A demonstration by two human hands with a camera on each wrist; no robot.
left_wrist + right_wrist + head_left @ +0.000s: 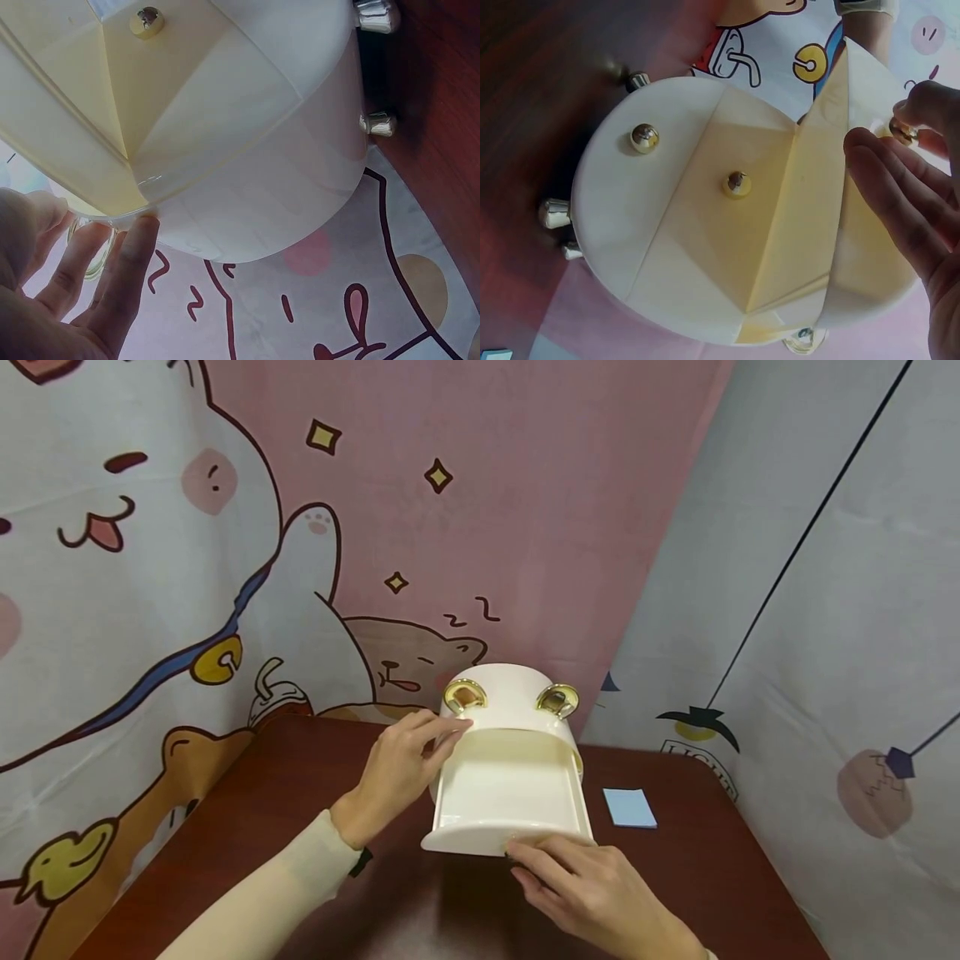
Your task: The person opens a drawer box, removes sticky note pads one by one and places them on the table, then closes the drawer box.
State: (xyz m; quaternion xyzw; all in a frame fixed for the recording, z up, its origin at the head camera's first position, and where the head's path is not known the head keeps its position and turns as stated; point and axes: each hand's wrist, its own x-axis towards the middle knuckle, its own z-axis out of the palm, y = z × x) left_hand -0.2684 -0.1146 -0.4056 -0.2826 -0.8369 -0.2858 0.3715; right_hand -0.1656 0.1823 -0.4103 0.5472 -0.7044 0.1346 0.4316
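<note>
A white round-bodied drawer box point(517, 695) with gold ring-shaped ears stands on the table. Its top drawer point(513, 777) is pulled out, and the inside shows bare white. My right hand point(592, 889) pinches the gold knob point(904, 131) on that drawer's front between thumb and finger. My left hand point(401, 760) rests its fingertips on the box's upper left edge, near the left ear point(465, 695). Below the pulled drawer, the middle drawer's gold knob point(736, 184) and the bottom drawer's gold knob point(645, 139) show, both drawers pushed in.
A pad of light blue paper point(630, 808) lies to the right of the box on the dark red table point(697, 860). Short metallic feet point(555, 213) hold the box up. Behind the table hangs a cartoon-printed cloth point(540, 527).
</note>
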